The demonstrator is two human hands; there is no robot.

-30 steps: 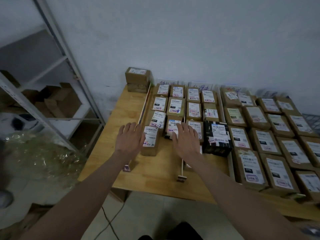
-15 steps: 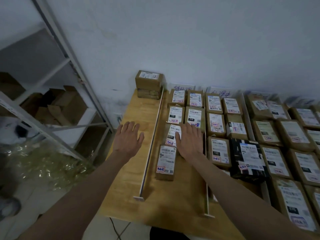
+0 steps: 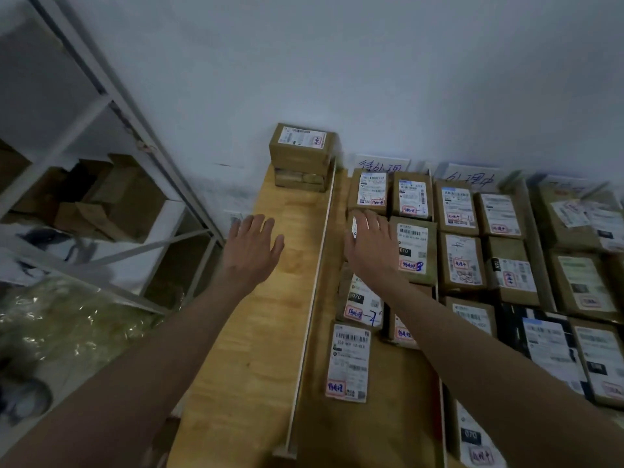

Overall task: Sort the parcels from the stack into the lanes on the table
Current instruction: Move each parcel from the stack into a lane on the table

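Lying nearest in the first lane is a brown parcel [image 3: 347, 363] with a white label, just right of the thin white divider [image 3: 312, 298] on the wooden table [image 3: 243, 383]. Farther up, the right hand [image 3: 369, 246] is resting flat with fingers straight on another parcel [image 3: 354, 228] in that lane, while the left hand [image 3: 251, 246] is reaching out spread and holding nothing over the bare wood. Sitting at the far end by the wall is the stack of parcels [image 3: 302, 157].
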